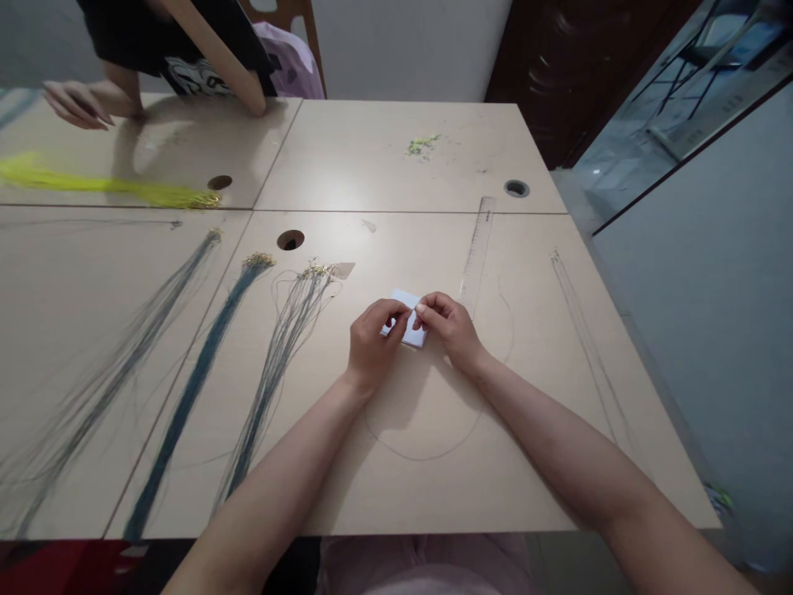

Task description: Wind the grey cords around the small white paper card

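Observation:
My left hand (376, 340) and my right hand (451, 329) meet fingertip to fingertip near the middle of the table. Both are closed in a pinch over a small white pad (405, 299). A thin line (427, 458) comes from under my left wrist, loops over the tabletop and passes beneath my right forearm. It seems to run up into my pinched fingers, but the piece between the fingertips is too small to see clearly. A clear ruler (477, 248) lies just beyond my right hand.
To the left lie bundles of thin lines with gold-coloured ends: a grey-blue one (282, 364), a dark blue one (204, 380), a grey one (149, 339) and a yellow one (111, 183). Several lines (582, 330) lie at right. Across the table, a person's hand (78, 103) hovers near green scraps (422, 146).

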{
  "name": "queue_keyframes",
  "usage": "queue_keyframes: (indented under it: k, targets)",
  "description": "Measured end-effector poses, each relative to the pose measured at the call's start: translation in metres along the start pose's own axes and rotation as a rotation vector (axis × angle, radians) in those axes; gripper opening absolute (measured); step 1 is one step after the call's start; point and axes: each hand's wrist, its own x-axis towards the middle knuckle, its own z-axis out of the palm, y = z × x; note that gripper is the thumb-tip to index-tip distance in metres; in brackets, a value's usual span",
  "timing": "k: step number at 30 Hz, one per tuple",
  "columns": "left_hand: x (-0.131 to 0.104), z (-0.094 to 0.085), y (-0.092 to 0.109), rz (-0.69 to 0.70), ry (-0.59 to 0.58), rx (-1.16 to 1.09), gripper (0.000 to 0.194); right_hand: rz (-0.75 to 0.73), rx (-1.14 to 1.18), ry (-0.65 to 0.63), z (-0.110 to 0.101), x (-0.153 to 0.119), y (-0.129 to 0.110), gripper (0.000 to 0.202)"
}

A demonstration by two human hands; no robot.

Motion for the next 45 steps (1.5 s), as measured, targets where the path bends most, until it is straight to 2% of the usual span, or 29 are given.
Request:
queue_keyframes:
  k: [9,19,26,32,45]
  targets:
    - [-0.0002,0.0008,0.0002,0.02,0.03,-0.01,0.005,0.003,-0.023,0.008,-0.0003,0.0002,0.0009,0.014]
    - [0.0007,0.0002,0.0003,0.047,0.007,0.007,0.005,0.007,-0.024,0.007,-0.0003,0.0002,0.0014,0.015]
    - [0.0019,-0.0025,0.0,0.053,-0.055,0.022,0.005,0.025,-0.03,-0.003,-0.0002,0.0001,0.001,0.015]
    - [0.0016,-0.0026,-0.0017,0.036,-0.018,0.006,0.003,0.026,-0.029,0.0,-0.0013,0.0007,0.0007,0.015]
    - [0.0014,-0.0024,-0.003,0.013,-0.059,-0.055,0.003,0.039,-0.006,-0.033,-0.0023,0.0012,-0.0005,0.014]
